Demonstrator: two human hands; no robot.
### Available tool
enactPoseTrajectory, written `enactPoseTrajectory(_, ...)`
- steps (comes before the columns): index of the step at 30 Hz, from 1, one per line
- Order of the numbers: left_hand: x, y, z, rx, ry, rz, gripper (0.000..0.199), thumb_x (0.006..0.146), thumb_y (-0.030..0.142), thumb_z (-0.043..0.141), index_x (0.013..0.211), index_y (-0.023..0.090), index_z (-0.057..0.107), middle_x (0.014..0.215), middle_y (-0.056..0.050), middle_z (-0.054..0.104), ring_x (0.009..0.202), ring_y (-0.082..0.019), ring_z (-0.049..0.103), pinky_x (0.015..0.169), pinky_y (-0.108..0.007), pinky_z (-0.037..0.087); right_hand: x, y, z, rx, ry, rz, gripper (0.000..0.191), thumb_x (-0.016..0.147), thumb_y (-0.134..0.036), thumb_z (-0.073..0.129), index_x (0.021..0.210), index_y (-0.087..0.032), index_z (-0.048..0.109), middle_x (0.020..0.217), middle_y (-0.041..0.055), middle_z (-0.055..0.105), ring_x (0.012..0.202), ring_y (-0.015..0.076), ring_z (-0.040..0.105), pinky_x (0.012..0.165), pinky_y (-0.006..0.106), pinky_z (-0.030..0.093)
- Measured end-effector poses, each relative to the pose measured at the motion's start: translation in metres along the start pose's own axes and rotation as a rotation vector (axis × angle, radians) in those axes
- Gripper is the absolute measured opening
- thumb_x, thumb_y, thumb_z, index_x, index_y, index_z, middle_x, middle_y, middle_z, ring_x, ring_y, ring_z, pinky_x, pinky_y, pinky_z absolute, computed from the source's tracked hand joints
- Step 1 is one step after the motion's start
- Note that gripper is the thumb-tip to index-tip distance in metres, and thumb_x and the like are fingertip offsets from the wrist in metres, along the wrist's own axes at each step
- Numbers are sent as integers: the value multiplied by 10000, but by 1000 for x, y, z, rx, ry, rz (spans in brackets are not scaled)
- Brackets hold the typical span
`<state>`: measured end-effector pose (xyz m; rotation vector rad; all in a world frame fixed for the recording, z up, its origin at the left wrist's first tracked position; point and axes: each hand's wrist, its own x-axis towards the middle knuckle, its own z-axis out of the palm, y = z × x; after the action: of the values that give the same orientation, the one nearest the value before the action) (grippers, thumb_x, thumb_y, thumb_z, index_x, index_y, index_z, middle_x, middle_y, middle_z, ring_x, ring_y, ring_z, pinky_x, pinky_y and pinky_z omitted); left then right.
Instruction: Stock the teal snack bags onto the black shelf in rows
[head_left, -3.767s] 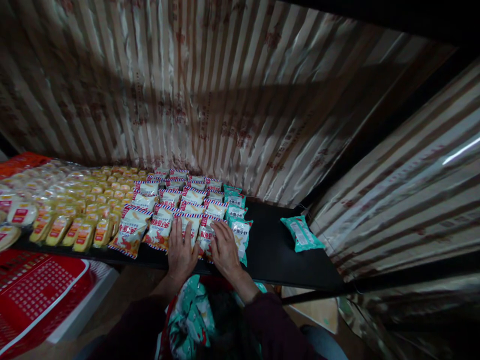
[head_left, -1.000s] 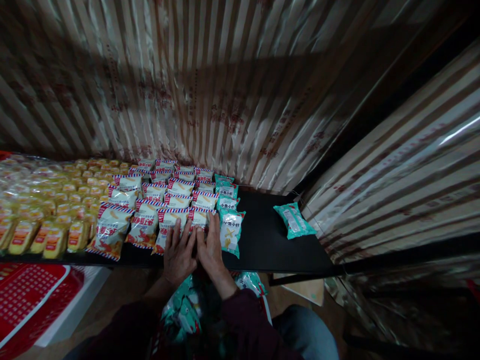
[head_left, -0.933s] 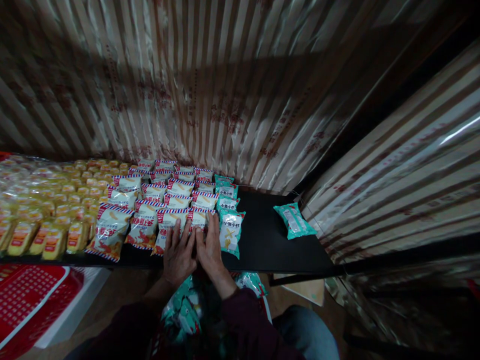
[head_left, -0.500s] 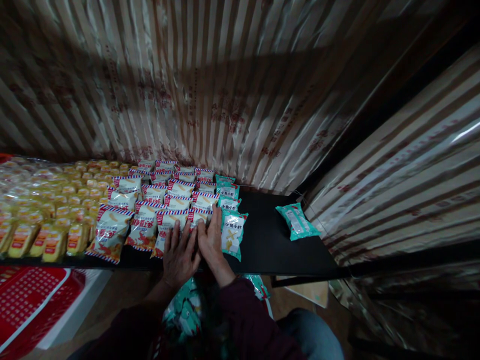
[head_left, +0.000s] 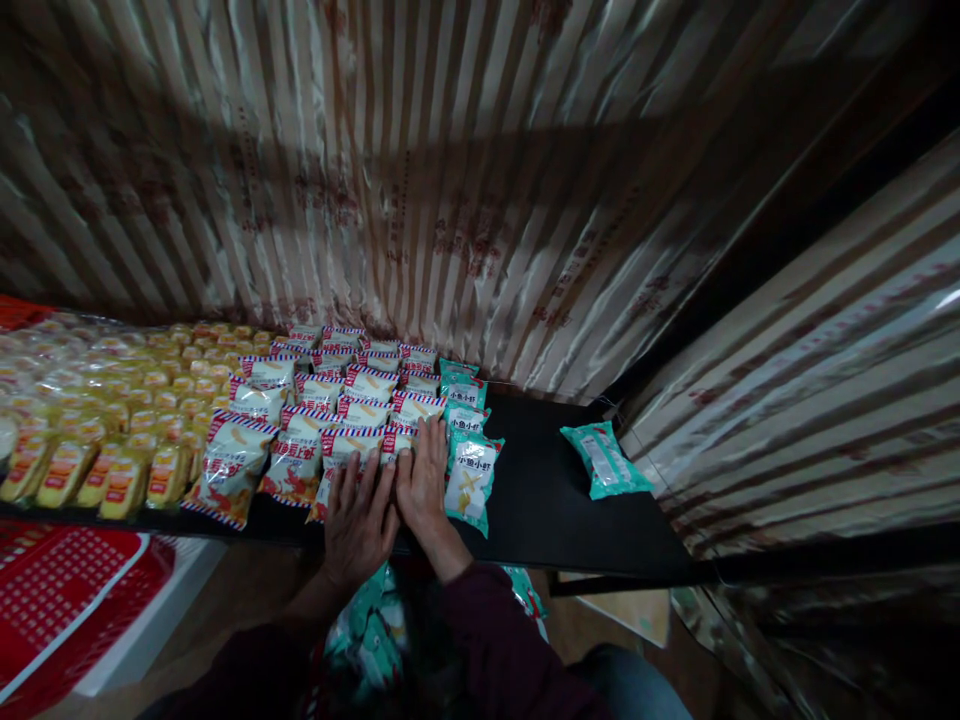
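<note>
My left hand (head_left: 358, 525) lies with its fingers stretched out against the front of a white snack bag (head_left: 346, 445) with a red-and-blue striped edge. Right beside it, my right hand (head_left: 426, 492) presses flat on the neighbouring striped-edge bag (head_left: 396, 441), partly covering it. Behind these bags, several more of the same kind lean in rows toward the curtain. Close to the right hand's fingers is a column of teal snack bags, with the front one (head_left: 471, 482) fully visible. Neither hand grips anything.
Yellow packaged cakes (head_left: 169, 475) fill the left of the black shelf (head_left: 525, 515). A single teal bag (head_left: 604, 460) lies apart at the right. Striped curtains (head_left: 450, 200) hang behind. Below are a red basket (head_left: 75, 600) and more teal bags (head_left: 375, 630).
The view has shifted slightly, so the shelf sits a little lower and further right. Both hands stay on the striped-edge bags, almost in the same place.
</note>
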<state>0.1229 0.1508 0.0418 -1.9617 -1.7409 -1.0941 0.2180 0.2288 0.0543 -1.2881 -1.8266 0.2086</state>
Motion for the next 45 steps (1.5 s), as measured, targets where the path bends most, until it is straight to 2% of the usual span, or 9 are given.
enactPoseTrajectory(5, -2, -9, -7, 67, 51, -7, 756, 839, 244, 600, 1502, 234, 237, 1600, -100, 105, 1454, -344, 166, 1156, -550, 219, 1, -8, -9, -40, -13, -79, 499, 968, -246, 297, 1441, -98, 355, 1548, 174, 273, 1474, 267, 98, 1138, 564, 251)
enactPoseTrajectory(8, -2, -14, -9, 87, 36, -44, 793, 829, 247, 612, 1510, 238, 207, 1604, -113, 43, 1457, -374, 107, 1145, -592, 213, -2, -15, -14, -48, -55, -123, 492, 966, -237, 307, 1438, -110, 369, 1561, 163, 247, 1476, 270, 86, 1140, 563, 250)
enactPoseTrajectory(14, -1, -20, -6, 61, 17, -42, 748, 843, 189, 568, 1505, 230, 222, 1601, -133, 37, 1457, -367, 107, 1130, -582, 261, -16, -21, -13, -49, -125, -176, 470, 966, -216, 322, 1419, -126, 405, 1550, 145, 284, 1475, 258, 105, 1142, 547, 257)
enactPoseTrajectory(19, 1, -25, 0, 55, 48, -39, 716, 858, 190, 551, 1497, 169, 227, 1598, -170, 66, 1459, -356, 128, 1122, -566, 288, -24, -17, -11, -86, -145, -194, 456, 958, -205, 338, 1393, -112, 437, 1555, 155, 269, 1475, 261, 101, 1142, 542, 244)
enactPoseTrajectory(24, 4, -26, 1, 79, 26, -42, 644, 859, 200, 555, 1454, 129, 318, 1589, -197, 105, 1455, -368, 138, 1117, -559, 296, -26, -13, -12, -128, -154, -191, 462, 941, -183, 359, 1390, -106, 437, 1547, 165, 281, 1475, 264, 97, 1136, 540, 250)
enactPoseTrajectory(31, 6, -25, -1, 10, 4, 15, 678, 859, 193, 547, 1478, 177, 271, 1599, -172, 68, 1457, -369, 126, 1113, -569, 302, -26, -12, -11, -142, -121, -162, 476, 946, -193, 356, 1414, -122, 409, 1574, 166, 198, 1470, 285, 104, 1128, 554, 267)
enactPoseTrajectory(36, 8, -25, 2, 30, 37, -17, 714, 861, 192, 552, 1492, 140, 221, 1596, -194, 30, 1456, -383, 105, 1104, -576, 313, -23, -13, -9, -100, -102, -139, 470, 950, -189, 346, 1412, -128, 410, 1570, 157, 207, 1471, 284, 82, 1126, 577, 276)
enactPoseTrajectory(45, 10, -22, 2, 88, 18, -52, 680, 853, 259, 583, 1474, 201, 311, 1600, -146, 78, 1454, -364, 150, 1129, -565, 263, -24, -8, -10, -87, -78, -179, 432, 961, -191, 345, 1372, -93, 435, 1560, 186, 212, 1467, 279, 101, 1121, 563, 294)
